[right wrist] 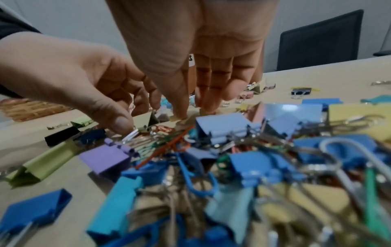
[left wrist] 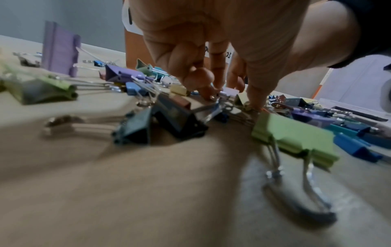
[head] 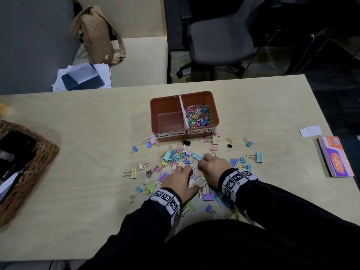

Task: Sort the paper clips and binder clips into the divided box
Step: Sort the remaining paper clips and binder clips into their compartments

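Pastel metal binder clips [head: 176, 168] lie scattered across the pale wooden desk [head: 78, 152], and I have both hands down in the middle of the heap. My left hand [head: 178, 181] reaches into the pile with fingers curled downward; from the left wrist view its fingertips [left wrist: 208, 93] pinch a small lilac binder clip [left wrist: 229, 92] by its wire end. My right hand [head: 211, 168], just beside the left, points its fingers [right wrist: 180, 103] down onto the clips, thumb and forefinger close together, but I cannot tell whether that grip has closed on anything. Under the right grip, thin coloured wire paper clips [right wrist: 167, 140] are tangled among blue and purple binder clips. Beyond both hands stands the brown rectangular divided box [head: 184, 115]: its compartment on the right-hand side is heaped with multicoloured paper clips [head: 198, 115], while the one on the left-hand side shows a bare floor. Well off to the left hand's side sits a woven wicker basket [head: 29, 172].
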Demonstrator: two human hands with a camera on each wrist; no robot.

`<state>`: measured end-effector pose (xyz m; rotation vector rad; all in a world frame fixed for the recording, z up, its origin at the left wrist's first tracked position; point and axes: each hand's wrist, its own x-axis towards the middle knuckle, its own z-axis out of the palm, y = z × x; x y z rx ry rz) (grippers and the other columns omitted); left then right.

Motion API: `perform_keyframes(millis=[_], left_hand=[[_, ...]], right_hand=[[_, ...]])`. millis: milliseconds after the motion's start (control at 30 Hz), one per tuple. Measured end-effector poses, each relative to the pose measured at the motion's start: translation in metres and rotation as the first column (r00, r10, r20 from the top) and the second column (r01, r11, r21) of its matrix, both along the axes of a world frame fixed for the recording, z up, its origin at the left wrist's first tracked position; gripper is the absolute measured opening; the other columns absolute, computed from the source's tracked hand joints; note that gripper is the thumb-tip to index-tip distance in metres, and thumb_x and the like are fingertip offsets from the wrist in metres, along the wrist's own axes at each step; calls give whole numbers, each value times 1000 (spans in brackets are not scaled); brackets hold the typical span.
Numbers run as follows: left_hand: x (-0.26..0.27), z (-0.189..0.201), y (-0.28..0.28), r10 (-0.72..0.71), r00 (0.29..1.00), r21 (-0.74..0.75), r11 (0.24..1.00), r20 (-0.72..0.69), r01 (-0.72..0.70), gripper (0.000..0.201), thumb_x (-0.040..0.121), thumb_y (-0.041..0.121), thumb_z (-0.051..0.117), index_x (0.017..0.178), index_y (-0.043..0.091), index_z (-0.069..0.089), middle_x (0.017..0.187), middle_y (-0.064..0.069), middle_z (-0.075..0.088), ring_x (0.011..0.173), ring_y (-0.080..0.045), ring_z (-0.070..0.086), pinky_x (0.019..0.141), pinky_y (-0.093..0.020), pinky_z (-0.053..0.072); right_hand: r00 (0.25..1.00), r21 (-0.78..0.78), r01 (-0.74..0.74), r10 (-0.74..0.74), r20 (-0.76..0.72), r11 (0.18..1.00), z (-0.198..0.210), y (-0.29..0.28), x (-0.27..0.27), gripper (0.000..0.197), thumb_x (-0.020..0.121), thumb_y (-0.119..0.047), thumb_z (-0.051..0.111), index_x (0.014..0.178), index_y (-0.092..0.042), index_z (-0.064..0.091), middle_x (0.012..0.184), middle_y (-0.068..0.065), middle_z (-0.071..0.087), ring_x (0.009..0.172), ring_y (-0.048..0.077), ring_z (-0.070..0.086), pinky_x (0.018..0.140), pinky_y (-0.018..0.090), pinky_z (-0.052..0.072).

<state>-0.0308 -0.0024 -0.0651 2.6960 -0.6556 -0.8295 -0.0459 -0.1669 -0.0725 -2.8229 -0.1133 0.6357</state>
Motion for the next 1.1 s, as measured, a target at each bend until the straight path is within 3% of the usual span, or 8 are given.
perform_keyframes(millis=[133,233,333,433,600,733,900,1100], left_hand=[[-4,0,-2,-61,998,-40,997,-17,61,41,87,43,60,122,24,46,116,-1,57,104,-25,57,84,-34,48],[-7,2,-3,-55,998,-75,996,-2,55,26,89,32,58,112,22,52,114,-1,61,104,-25,58,83,-33,46],[-9,1,2,12,1000,-122,992,-13,-14,14,89,24,57,102,20,53,107,1,63,98,-24,59,79,-32,48],[-9,-2,13,125,992,-148,981,3,-123,8,91,23,54,98,21,54,102,2,61,92,-22,59,78,-34,49],[5,-6,23,175,982,-114,979,67,-167,24,92,20,53,115,24,59,111,3,59,100,-19,57,84,-33,48],[14,-3,20,78,990,-96,993,120,-66,31,93,28,55,124,30,59,119,7,58,109,-16,55,92,-29,42],[23,5,10,-167,969,-22,985,179,174,32,98,30,47,129,30,57,113,2,55,109,-18,51,79,-27,43],[28,3,1,-331,931,112,942,153,316,30,96,22,52,124,22,59,118,-2,52,113,-23,49,85,-35,47]], right_hand=[[996,114,87,-87,-2,990,3,2,-2,30,88,-9,52,112,-25,59,110,-1,57,93,24,61,74,30,49],[998,214,56,-51,-28,975,1,6,-4,42,85,-6,52,118,-32,58,108,-2,54,93,22,61,75,32,52],[999,150,-37,42,-31,988,-4,6,0,50,82,-4,60,119,-37,54,101,-4,48,86,20,60,64,28,49],[998,72,-59,61,-31,996,-4,3,3,38,85,-7,61,115,-29,50,104,-2,48,84,22,60,59,24,39],[993,3,-118,118,-29,993,-1,1,3,41,86,-8,62,120,-25,47,111,0,49,86,23,59,59,25,36],[998,4,-57,57,-27,998,4,-2,4,28,91,-14,55,118,-20,50,115,1,52,92,23,60,63,26,39],[982,47,177,-173,-69,983,18,-19,5,44,87,-21,59,128,-22,46,128,1,47,101,26,60,78,33,51],[986,42,155,-152,-65,987,22,-8,-7,8,91,-19,49,95,-17,57,97,1,61,88,23,60,73,31,50]])
